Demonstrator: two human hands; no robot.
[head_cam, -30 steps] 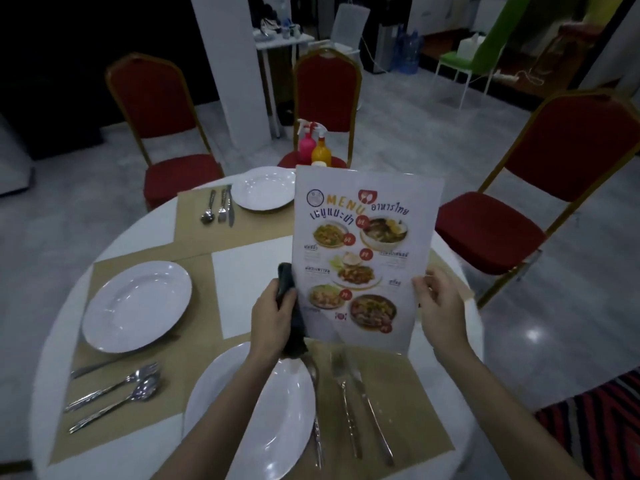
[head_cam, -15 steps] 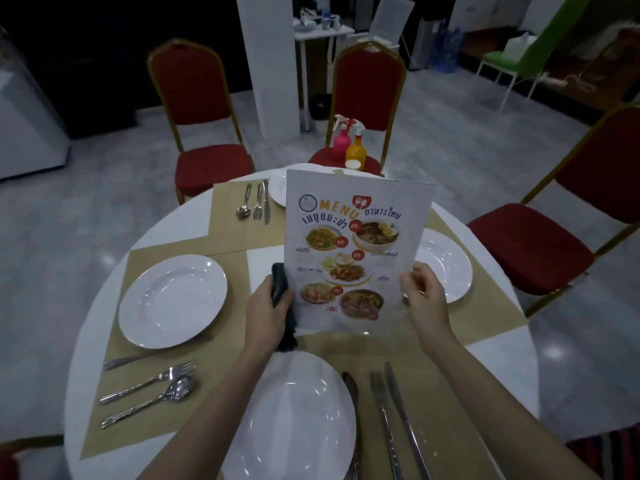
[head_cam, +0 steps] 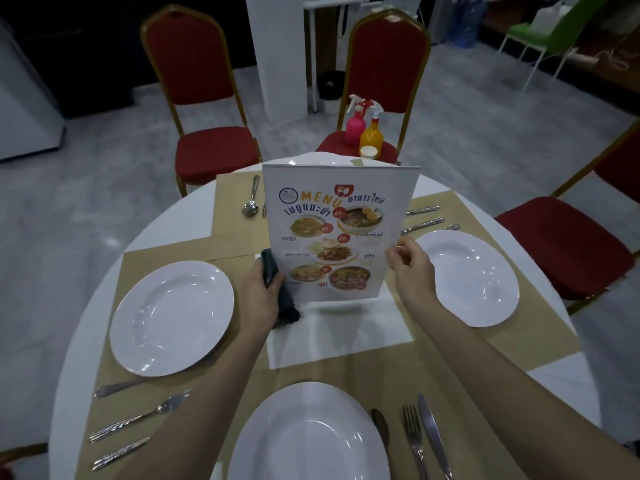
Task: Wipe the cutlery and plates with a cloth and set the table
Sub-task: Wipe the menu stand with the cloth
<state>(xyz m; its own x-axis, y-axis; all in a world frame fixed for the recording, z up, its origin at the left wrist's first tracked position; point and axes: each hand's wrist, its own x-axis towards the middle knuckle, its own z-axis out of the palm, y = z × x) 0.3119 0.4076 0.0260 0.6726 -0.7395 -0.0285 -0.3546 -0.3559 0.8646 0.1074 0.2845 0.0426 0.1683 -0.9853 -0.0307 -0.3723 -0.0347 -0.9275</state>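
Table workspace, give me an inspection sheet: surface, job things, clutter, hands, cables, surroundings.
Surface: round white table with tan placemats.
Job's things: three full plates in view, a fourth mostly hidden behind the menu; cutlery beside them; dark cloth.
Clutter: nothing seen.
Hands: left hand grips cloth and menu edge; right hand pinches menu's other edge.
Cables: one on the far floor.
Surroundings: red chairs; two spray bottles on one seat.
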